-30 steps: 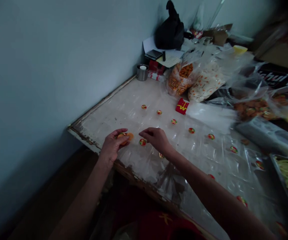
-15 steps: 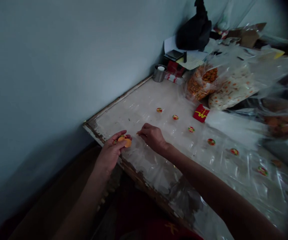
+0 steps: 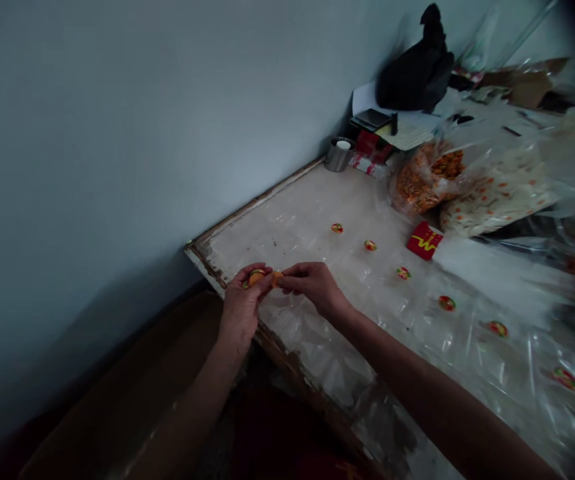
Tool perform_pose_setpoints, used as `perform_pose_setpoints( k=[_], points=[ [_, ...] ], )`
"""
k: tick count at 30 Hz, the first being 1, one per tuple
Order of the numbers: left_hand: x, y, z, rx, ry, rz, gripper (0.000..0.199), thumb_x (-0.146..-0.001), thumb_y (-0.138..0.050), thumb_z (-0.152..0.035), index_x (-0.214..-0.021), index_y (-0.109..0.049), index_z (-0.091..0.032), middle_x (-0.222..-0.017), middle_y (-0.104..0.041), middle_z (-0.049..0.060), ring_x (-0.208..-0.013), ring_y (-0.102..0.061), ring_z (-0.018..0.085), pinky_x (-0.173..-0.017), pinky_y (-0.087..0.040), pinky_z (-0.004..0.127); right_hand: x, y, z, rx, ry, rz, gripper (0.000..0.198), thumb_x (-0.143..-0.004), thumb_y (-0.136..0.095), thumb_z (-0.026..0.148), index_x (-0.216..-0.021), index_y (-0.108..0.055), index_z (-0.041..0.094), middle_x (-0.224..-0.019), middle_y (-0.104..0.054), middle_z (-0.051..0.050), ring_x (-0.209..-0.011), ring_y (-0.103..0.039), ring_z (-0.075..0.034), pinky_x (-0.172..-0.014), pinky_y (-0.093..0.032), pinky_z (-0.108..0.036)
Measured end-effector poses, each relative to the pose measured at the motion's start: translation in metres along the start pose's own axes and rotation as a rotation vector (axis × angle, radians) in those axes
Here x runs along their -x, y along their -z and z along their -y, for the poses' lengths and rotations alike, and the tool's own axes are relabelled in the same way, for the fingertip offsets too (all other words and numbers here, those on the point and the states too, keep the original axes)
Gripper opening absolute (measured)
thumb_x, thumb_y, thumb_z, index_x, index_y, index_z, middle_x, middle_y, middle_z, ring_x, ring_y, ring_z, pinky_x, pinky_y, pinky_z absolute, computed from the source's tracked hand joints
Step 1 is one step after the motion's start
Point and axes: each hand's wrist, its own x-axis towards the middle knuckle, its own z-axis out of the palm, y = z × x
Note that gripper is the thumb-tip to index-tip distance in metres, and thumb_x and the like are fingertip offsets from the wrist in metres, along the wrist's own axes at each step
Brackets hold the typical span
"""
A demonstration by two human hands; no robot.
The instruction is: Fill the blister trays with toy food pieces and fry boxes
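Note:
My left hand [image 3: 241,308] is closed around several small round pieces [image 3: 256,277], orange with red and green bits, above the table's near left corner. Thumb and fingers of my right hand [image 3: 314,285] pinch a small orange disc [image 3: 277,279] right beside the left fingertips; the left thumb seems to touch this disc too. Below both hands spreads clear plastic film [image 3: 327,347] with pocket-like folds. A spaced row of small round red, green and yellow pieces [image 3: 404,273] lies along the plastic, to the right of my hands.
Behind the row are a red packet [image 3: 424,241] with yellow marks, a clear bag of orange bits [image 3: 424,183] and a bag of whitish pieces [image 3: 500,200]. A metal cup [image 3: 339,157], papers [image 3: 410,135] and a black bag [image 3: 414,70] stand by the wall [image 3: 142,133].
My right hand has come to my left hand, closing the gap between them, and now pinches the disc there. The whole view has shifted, with the table appearing further right.

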Motion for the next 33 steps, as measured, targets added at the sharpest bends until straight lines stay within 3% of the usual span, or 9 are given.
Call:
perform_pose_setpoints(
  k=[5,11,15,17,20,24,27,30,33],
  points=[
    [-0.011,0.016,-0.021,0.076,-0.018,-0.069,0.038,-0.073,-0.075,-0.012,-0.11,-0.066,-0.012,-0.1,-0.074,0.009,-0.095,-0.071,0.017,-0.097,-0.054,0.032,-0.058,-0.003,0.011,0.753,0.385,-0.12,0.01,-0.093,-0.072,0.026,-0.092,-0.079,0.02,-0.091,-0.075,-0.006,-0.085,-0.067,-0.02,-0.074,-0.047,-0.029],
    [-0.022,0.03,-0.031,0.001,0.06,0.015,0.049,-0.068,-0.085,-0.014,-0.112,-0.066,-0.011,-0.104,-0.076,0.011,-0.094,-0.074,0.02,-0.09,-0.057,0.031,-0.089,-0.014,0.012,1.413,0.622,0.18,0.023,-0.095,-0.052,0.006,-0.099,-0.074,0.011,-0.109,-0.069,-0.016,-0.105,-0.06,-0.028,-0.085,-0.045,-0.036],
    [-0.027,0.034,-0.027,-0.095,-0.003,0.031,0.055,-0.062,-0.092,-0.023,-0.111,-0.071,-0.012,-0.1,-0.076,0.009,-0.09,-0.074,0.019,-0.083,-0.058,0.028,-0.073,-0.014,0.021,1.241,0.523,0.149,0.027,-0.093,-0.052,0.004,-0.108,-0.074,0.012,-0.107,-0.071,-0.014,-0.101,-0.062,-0.027,-0.086,-0.046,-0.036],
    [-0.03,0.035,-0.027,-0.185,-0.04,0.012,0.053,-0.061,-0.093,-0.029,-0.107,-0.073,-0.012,-0.095,-0.076,0.008,-0.084,-0.073,0.018,-0.077,-0.059,0.027,-0.065,-0.015,0.024,0.905,0.381,0.099,0.024,-0.098,-0.055,0.017,-0.112,-0.074,0.015,-0.098,-0.073,-0.01,-0.091,-0.065,-0.022,-0.081,-0.047,-0.031],
    [-0.034,0.034,-0.026,-0.31,-0.072,-0.005,0.05,-0.061,-0.092,-0.036,-0.101,-0.072,-0.013,-0.089,-0.076,0.007,-0.075,-0.073,0.018,-0.068,-0.059,0.027,-0.059,-0.02,0.023,0.351,0.192,0.216,0.027,-0.094,-0.065,0.038,-0.1,-0.078,0.016,-0.08,-0.073,-0.004,-0.073,-0.064,-0.017,-0.067,-0.047,-0.025],
    [-0.042,0.038,-0.026,-0.428,-0.2,-0.047,0.048,-0.06,-0.092,-0.04,-0.092,-0.066,-0.015,-0.082,-0.072,0.003,-0.064,-0.07,0.018,-0.06,-0.058,0.029,-0.065,-0.026,0.019,0.017,0.016,0.314,0.032,-0.077,-0.077,0.045,-0.087,-0.08,0.014,-0.072,-0.071,-0.003,-0.061,-0.058,-0.013,-0.059,-0.043,-0.024],
    [-0.05,0.044,-0.03,-0.405,-0.249,-0.079,0.045,-0.067,-0.088,-0.044,-0.093,-0.066,-0.015,-0.077,-0.071,0.003,-0.063,-0.069,0.016,-0.062,-0.058,0.028,-0.09,-0.029,0.025,0.137,0.051,0.222,0.033,-0.079,-0.078,0.046,-0.09,-0.081,0.016,-0.071,-0.071,-0.004,-0.061,-0.06,-0.015,-0.061,-0.045,-0.026],
    [-0.056,0.053,-0.037,-0.164,-0.193,-0.117,0.044,-0.071,-0.085,-0.036,-0.104,-0.064,-0.014,-0.085,-0.074,0.006,-0.076,-0.073,0.017,-0.077,-0.059,0.03,-0.13,-0.037,0.033,0.57,0.354,-0.012,0.015,-0.086,-0.076,0.032,-0.091,-0.082,0.019,-0.083,-0.074,-0.005,-0.078,-0.066,-0.019,-0.072,-0.047,-0.028],
    [-0.054,0.065,-0.045,0.013,-0.112,-0.125,0.043,-0.069,-0.084,-0.023,-0.105,-0.063,-0.013,-0.096,-0.076,0.01,-0.091,-0.075,0.02,-0.089,-0.058,0.034,-0.166,-0.049,0.034,0.989,0.569,0.011,0.015,-0.093,-0.066,0.018,-0.097,-0.08,0.021,-0.103,-0.073,-0.007,-0.095,-0.066,-0.02,-0.083,-0.046,-0.028]
  ],
)
